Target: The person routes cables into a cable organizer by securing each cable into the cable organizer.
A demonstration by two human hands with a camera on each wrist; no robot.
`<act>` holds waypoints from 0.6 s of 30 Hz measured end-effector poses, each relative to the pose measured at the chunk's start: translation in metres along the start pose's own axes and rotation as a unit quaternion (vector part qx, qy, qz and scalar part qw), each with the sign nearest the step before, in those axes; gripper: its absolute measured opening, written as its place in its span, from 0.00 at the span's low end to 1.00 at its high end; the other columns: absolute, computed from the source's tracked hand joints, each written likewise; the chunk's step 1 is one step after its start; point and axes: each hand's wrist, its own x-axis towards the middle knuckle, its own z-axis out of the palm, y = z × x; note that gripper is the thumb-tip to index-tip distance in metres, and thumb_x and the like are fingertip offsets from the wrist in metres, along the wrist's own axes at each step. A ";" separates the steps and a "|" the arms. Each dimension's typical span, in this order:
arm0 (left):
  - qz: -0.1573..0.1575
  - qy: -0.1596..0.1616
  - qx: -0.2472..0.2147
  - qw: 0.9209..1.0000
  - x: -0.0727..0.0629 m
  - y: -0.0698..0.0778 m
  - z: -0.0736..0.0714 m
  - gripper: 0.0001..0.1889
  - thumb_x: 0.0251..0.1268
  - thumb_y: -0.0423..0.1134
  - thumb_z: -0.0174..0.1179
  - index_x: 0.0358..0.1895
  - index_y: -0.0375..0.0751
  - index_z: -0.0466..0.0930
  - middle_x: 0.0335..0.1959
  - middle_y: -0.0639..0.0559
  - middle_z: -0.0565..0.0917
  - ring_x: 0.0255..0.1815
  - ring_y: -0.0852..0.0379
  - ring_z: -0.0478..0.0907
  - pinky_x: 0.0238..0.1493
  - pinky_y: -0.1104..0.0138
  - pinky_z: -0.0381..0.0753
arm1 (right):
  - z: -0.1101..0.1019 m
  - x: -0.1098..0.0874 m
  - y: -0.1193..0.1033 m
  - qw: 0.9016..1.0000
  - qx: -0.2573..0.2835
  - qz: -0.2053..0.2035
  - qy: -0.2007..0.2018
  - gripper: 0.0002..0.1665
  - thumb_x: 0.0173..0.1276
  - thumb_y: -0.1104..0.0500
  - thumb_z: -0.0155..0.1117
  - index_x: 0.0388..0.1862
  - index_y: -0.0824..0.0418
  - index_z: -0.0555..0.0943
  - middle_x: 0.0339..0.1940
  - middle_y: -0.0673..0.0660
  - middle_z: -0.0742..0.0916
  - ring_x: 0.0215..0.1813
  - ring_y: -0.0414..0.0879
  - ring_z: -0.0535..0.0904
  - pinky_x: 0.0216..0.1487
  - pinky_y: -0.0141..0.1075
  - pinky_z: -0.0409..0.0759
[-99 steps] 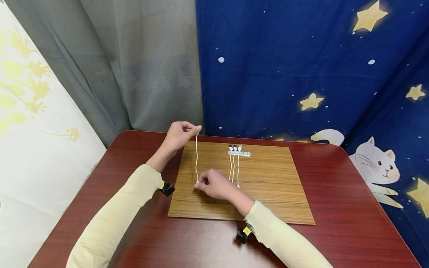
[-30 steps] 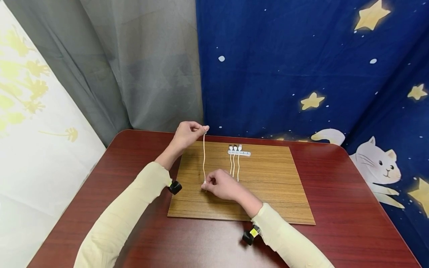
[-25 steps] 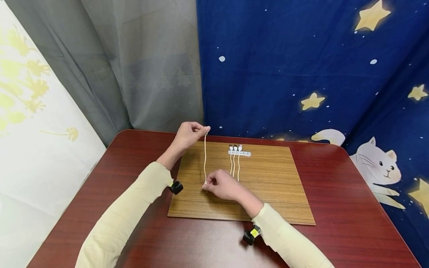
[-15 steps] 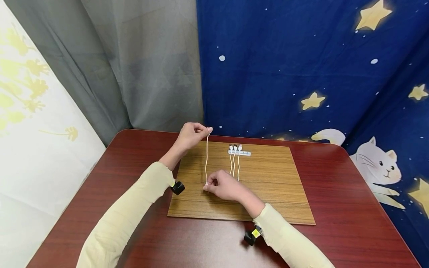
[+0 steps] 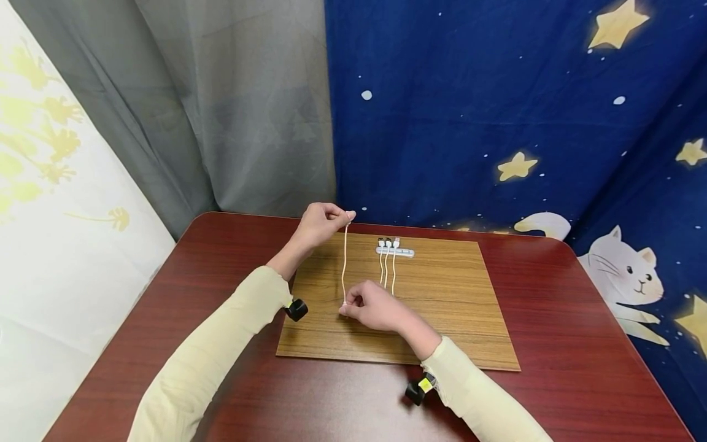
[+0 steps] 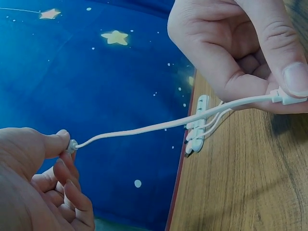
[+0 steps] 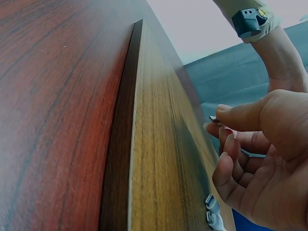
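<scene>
A short white charging cable (image 5: 343, 261) is stretched between the two hands above a wood-grain board. My left hand (image 5: 320, 224) pinches its far end between thumb and fingers. The near end is in the grip of my right hand (image 5: 377, 307), lower down over the board; a small metal plug tip (image 7: 213, 119) pokes out of these fingers in the right wrist view. In the left wrist view the cable (image 6: 159, 126) has a slight bend. To the right, a pale cable clip strip (image 5: 405, 253) holds three white cables (image 5: 394, 270) side by side, their lower ends hidden behind my right hand.
The wood-grain board (image 5: 442, 331) lies on a dark red table (image 5: 563, 344). Behind the table hang a grey curtain (image 5: 265, 123) and a blue star-patterned curtain (image 5: 442, 123). A black wrist camera (image 5: 297, 310) sits on the left sleeve, another wrist camera (image 5: 415, 393) on the right.
Both hands have shifted to the right with the cable held between them, closer to the clip strip. The three cables in the strip have stayed in place.
</scene>
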 end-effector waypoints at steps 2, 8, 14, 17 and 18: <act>0.001 0.000 0.002 1.000 0.001 0.001 0.001 0.17 0.69 0.50 0.67 0.37 0.37 0.87 0.33 0.49 0.82 0.38 0.52 0.72 0.37 0.62 0.69 | -0.001 -0.001 0.000 1.000 0.000 -0.003 0.000 0.18 0.70 0.62 0.70 0.20 0.56 0.77 0.17 0.44 0.74 0.22 0.36 0.68 0.25 0.33 0.66; 0.008 -0.001 -0.004 1.000 0.002 0.002 0.005 0.17 0.69 0.49 0.68 0.37 0.36 0.88 0.30 0.50 0.81 0.37 0.53 0.72 0.35 0.63 0.68 | -0.004 -0.003 -0.001 1.000 0.001 -0.005 -0.001 0.18 0.70 0.62 0.69 0.20 0.55 0.78 0.17 0.44 0.74 0.22 0.36 0.68 0.25 0.33 0.66; 0.000 -0.004 -0.012 1.000 0.003 0.006 0.008 0.16 0.69 0.48 0.68 0.37 0.37 0.87 0.30 0.50 0.81 0.37 0.52 0.72 0.35 0.62 0.68 | -0.006 -0.005 -0.001 1.000 -0.004 0.005 0.000 0.16 0.70 0.62 0.69 0.21 0.55 0.79 0.17 0.44 0.75 0.22 0.36 0.69 0.26 0.34 0.67; -0.001 -0.006 -0.014 1.000 0.003 0.006 0.011 0.15 0.69 0.48 0.68 0.37 0.37 0.87 0.32 0.45 0.82 0.37 0.52 0.72 0.35 0.62 0.68 | -0.007 -0.006 -0.001 1.000 -0.002 0.008 0.000 0.16 0.70 0.62 0.69 0.21 0.56 0.79 0.17 0.44 0.75 0.22 0.37 0.69 0.26 0.34 0.68; -0.001 -0.006 -0.013 1.000 0.003 0.006 0.012 0.15 0.69 0.48 0.67 0.37 0.37 0.87 0.32 0.44 0.82 0.37 0.53 0.72 0.35 0.62 0.68 | -0.007 -0.006 -0.001 1.000 -0.002 0.008 0.000 0.16 0.70 0.62 0.69 0.21 0.56 0.79 0.17 0.44 0.75 0.22 0.37 0.69 0.26 0.34 0.68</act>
